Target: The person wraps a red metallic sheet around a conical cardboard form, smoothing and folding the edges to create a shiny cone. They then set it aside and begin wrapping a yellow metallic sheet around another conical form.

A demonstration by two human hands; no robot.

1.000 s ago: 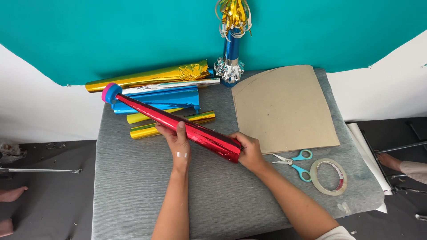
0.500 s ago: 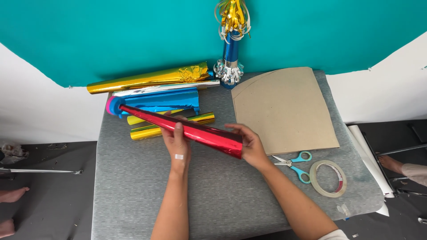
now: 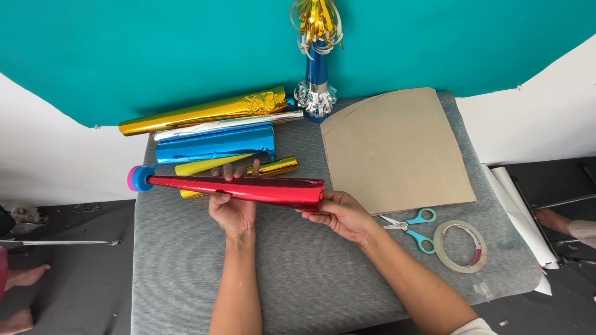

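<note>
I hold the red foil cone (image 3: 242, 189) level above the grey worktop (image 3: 186, 273), near its middle. My left hand (image 3: 233, 211) has its grip closed around the cone's midsection; my right hand (image 3: 340, 216) pinches the wide open end. To do this well I judge the foil wants even, light pressure — squeezing would crease it. The narrow tip carries a pink-and-blue cap (image 3: 139, 178).

Far left lie a gold foil roll (image 3: 205, 111), a silver roll (image 3: 230, 125), a blue roll (image 3: 214, 144) and a yellow one (image 3: 205, 166). A cardboard sheet (image 3: 397, 155) lies to the right — scissors (image 3: 410, 224) and a tape ring (image 3: 460, 246) near it.
</note>
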